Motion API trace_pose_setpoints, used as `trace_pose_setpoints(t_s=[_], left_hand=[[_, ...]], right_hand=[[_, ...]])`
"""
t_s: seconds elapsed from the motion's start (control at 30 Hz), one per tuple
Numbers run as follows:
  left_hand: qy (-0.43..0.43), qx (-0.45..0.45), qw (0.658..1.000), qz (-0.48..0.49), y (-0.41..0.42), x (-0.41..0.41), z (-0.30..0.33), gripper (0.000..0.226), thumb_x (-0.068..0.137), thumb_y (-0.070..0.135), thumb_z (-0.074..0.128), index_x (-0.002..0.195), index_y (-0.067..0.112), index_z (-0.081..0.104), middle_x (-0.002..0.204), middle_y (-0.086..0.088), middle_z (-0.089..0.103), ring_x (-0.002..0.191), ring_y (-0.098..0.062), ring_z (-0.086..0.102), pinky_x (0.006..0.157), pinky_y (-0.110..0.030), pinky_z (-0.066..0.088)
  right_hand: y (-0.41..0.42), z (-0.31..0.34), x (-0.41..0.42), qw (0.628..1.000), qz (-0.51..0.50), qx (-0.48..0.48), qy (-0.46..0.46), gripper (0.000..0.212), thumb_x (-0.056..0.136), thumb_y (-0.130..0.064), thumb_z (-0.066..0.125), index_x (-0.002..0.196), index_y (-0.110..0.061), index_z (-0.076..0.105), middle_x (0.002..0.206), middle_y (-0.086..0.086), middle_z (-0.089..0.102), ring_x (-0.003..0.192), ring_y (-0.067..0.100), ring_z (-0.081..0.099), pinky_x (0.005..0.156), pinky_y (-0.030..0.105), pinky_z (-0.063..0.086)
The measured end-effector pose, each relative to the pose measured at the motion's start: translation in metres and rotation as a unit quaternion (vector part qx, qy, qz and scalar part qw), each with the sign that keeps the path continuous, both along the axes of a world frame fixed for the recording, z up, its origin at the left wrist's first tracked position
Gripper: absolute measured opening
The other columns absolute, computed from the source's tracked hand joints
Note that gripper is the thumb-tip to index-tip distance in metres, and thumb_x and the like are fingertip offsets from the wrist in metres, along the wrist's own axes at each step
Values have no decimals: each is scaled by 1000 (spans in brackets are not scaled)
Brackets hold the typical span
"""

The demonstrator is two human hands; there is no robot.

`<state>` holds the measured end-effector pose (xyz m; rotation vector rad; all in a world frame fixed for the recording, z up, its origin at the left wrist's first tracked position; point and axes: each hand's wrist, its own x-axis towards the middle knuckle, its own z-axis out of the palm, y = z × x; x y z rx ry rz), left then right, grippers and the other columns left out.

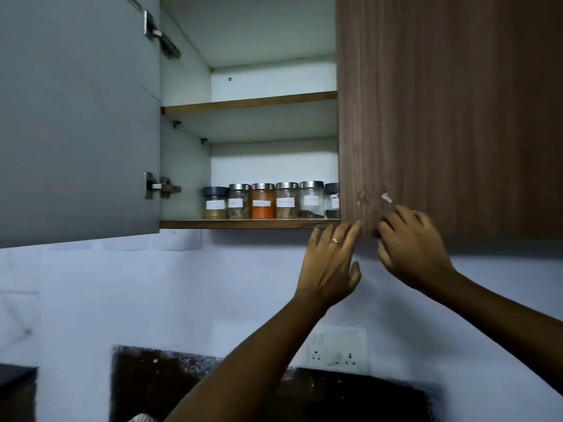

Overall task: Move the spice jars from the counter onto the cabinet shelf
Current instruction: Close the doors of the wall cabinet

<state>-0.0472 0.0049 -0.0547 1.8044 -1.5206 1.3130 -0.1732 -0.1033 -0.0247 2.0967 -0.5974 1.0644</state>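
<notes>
Head view, looking up into an open cabinet. Six jars lined along the front of the lower shelf, touching or nearly so, labels outward, probably so each can be read at a glance; the rightmost one half hidden behind the right door. Upper shelf with nothing showing on it from this angle. Left door swung wide, grey inner face and two hinges exposed.

Left hand raised to the right door's lower left corner, fingers extended and spread, tips at the door's bottom edge, holding nothing. Right hand just beside it, fingers curled at that same bottom edge, seemingly hooked under it; holding no jar, though the exact grip is hard to make out. Both hands meeting at that corner suggests the door is being pulled or swung, most likely to reach the shelf's hidden right end or to close up.

Below, a wall socket and a dark counter; no jars visible on the part shown, so the moving looks largely done.
</notes>
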Motion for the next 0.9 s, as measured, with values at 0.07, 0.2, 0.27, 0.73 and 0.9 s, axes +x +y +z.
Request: trace_pose_setpoints(t_s=[0.07, 0.2, 0.27, 0.73, 0.9], left_hand=[[-12, -6, 1000, 2, 21, 3, 6, 63, 88, 32, 49, 145, 13, 31, 138, -8, 50, 123, -27, 49, 110, -44, 31], [-42, -52, 997, -24, 68, 4, 25, 51, 87, 27, 52, 135, 11, 45, 114, -8, 66, 98, -27, 63, 94, -40, 44], [-56, -91, 993, -52, 94, 5, 35, 45, 84, 24, 56, 127, 10, 53, 103, -7, 70, 86, -27, 65, 82, -37, 48], [-89, -240, 964, -66, 341, 69, 77, 36, 76, 14, 54, 110, 10, 64, 89, 1, 70, 74, -26, 63, 73, -36, 45], [-119, -338, 933, -6, 436, 88, 88, 39, 74, 15, 57, 113, 14, 64, 97, 0, 68, 90, -25, 58, 90, -33, 36]], right_hand=[[20, 3, 5, 999, 23, -39, -7, 16, 76, -19, 66, 82, -5, 64, 87, 15, 66, 88, 34, 60, 76, 42, 47], [70, 15, 17, 990, 84, -106, -36, 25, 80, -24, 47, 86, -6, 64, 84, 12, 66, 84, 32, 62, 71, 38, 45], [99, 22, 24, 982, 126, -127, -63, 28, 79, -24, 45, 88, -6, 65, 84, 10, 66, 84, 31, 62, 69, 37, 45], [348, 52, 116, 935, 274, -107, -196, 21, 86, -22, 49, 94, -9, 62, 90, 8, 65, 86, 31, 58, 71, 35, 29], [439, 40, 157, 897, 398, -41, -188, 51, 78, -38, 51, 118, -7, 56, 117, 9, 61, 105, 31, 55, 84, 37, 35]])
